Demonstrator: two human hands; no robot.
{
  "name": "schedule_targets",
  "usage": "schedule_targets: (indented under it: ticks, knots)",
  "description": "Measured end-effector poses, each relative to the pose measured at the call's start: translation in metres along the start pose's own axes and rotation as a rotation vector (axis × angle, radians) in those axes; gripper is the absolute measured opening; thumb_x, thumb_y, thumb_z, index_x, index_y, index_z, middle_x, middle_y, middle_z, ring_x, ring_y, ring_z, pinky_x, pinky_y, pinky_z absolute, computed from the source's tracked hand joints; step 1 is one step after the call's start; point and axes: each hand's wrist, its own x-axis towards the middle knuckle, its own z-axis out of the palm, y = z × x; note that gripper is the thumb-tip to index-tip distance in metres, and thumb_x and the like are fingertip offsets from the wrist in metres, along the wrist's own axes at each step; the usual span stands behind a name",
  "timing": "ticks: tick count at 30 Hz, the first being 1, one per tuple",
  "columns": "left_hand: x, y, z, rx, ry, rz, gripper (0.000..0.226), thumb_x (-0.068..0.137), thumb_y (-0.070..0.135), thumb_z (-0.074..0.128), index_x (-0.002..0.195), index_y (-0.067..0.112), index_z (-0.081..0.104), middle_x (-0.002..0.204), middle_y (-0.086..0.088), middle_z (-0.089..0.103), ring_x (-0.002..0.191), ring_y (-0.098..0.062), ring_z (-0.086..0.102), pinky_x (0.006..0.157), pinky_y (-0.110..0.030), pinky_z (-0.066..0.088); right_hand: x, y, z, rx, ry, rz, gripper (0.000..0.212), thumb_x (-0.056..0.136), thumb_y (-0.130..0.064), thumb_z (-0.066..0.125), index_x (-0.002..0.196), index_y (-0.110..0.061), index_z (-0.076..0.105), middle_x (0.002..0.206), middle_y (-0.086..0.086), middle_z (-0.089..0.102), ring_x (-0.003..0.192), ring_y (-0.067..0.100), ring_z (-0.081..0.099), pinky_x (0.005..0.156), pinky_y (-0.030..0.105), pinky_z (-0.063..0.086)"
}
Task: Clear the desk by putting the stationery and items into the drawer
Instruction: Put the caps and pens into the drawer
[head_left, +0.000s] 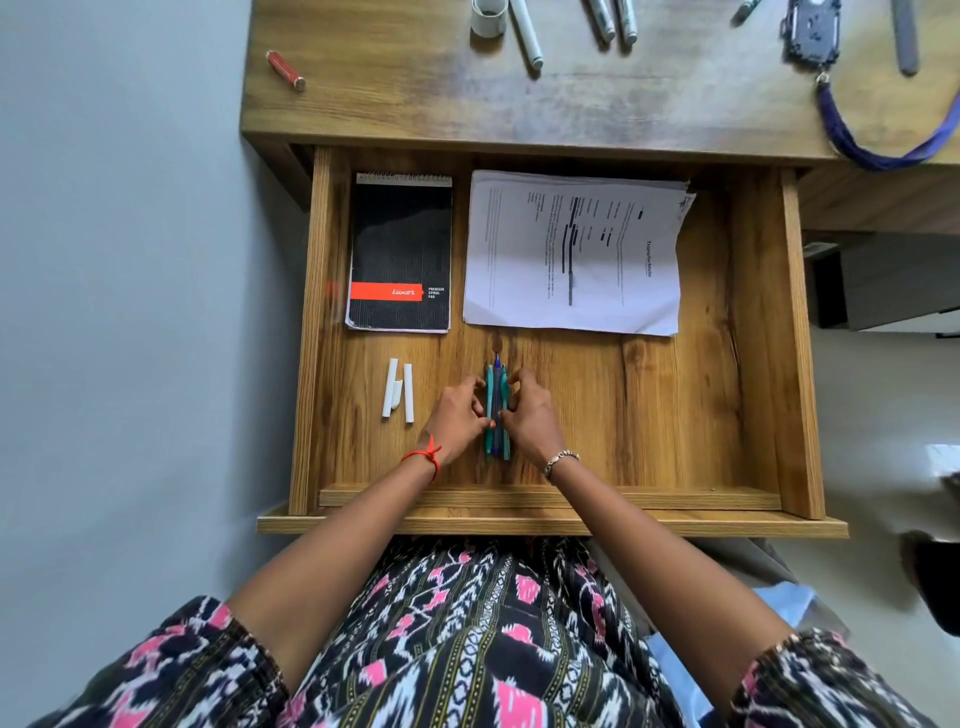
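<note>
The pens (497, 405) are in the drawer (795, 338), a tight bundle lying lengthwise on its floor near the front, tips toward the papers (571, 254). The left hand (457, 415) is on one side and the right hand (532, 415) on the other. Both have their fingers curled in against the bundle, squeezing it between them, so it looks like a tidy-up squeeze.

And here is the danger: these are round barrels on smooth wood. If the 2 hands let go unevenly, the bundle probably fans out. A pen could then roll left into the white sticks (399, 389) lying just beside, or right across the bare boards. Lift off too fast and a fingertip may drag one along.

Further back, the notepad (400, 254) sits flat beside the papers, both well apart from the hands.

Up on the desk (415, 104) plenty is left: 3 markers (527, 36), a white cup (489, 18), a red stick (285, 70) and a lanyard (883, 150). Its loop sits right at the desk's front edge, above the drawer's back right corner, where a careless tug could drop it off the desk.
</note>
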Motion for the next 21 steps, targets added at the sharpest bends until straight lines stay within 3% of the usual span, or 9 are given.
schedule_targets:
  ticks: [8,13,16,21]
  knots:
    - [0.003,0.0,-0.004,-0.008,-0.037,0.017,0.05,0.079,-0.003,0.066,0.124,0.002,0.047,0.08,-0.001,0.057,0.074,-0.009,0.058,0.061,-0.013,0.048,0.0,0.002,-0.003,0.063,0.034,-0.021,0.037,0.082,0.001,0.062,0.114,-0.008,0.047,0.096,0.014,0.061,0.078,0.019,0.06,0.067,0.03,0.057]
    - [0.007,0.0,-0.004,-0.013,-0.017,0.012,0.049,0.079,0.001,0.068,0.123,0.004,0.047,0.076,0.003,0.056,0.073,-0.01,0.058,0.065,-0.015,0.05,0.003,0.0,-0.006,0.085,0.004,0.005,0.034,0.083,0.0,0.062,0.113,-0.007,0.048,0.099,0.013,0.06,0.081,0.017,0.061,0.067,0.023,0.055]
    - [0.01,0.003,-0.006,-0.019,-0.006,0.009,0.052,0.078,0.004,0.07,0.125,0.004,0.047,0.079,0.0,0.056,0.075,-0.012,0.058,0.071,-0.021,0.052,0.003,-0.001,-0.009,0.081,-0.006,0.008,0.034,0.082,-0.001,0.063,0.113,-0.005,0.048,0.093,0.009,0.058,0.071,0.012,0.057,0.054,0.016,0.048]
    - [0.02,0.01,-0.016,-0.009,0.081,0.064,0.047,0.08,0.008,0.068,0.122,0.006,0.048,0.087,-0.004,0.053,0.077,-0.012,0.051,0.072,-0.021,0.047,0.009,0.001,-0.015,0.084,0.04,0.026,0.034,0.085,-0.004,0.062,0.116,-0.007,0.049,0.096,0.014,0.06,0.06,0.011,0.053,0.051,0.019,0.049]
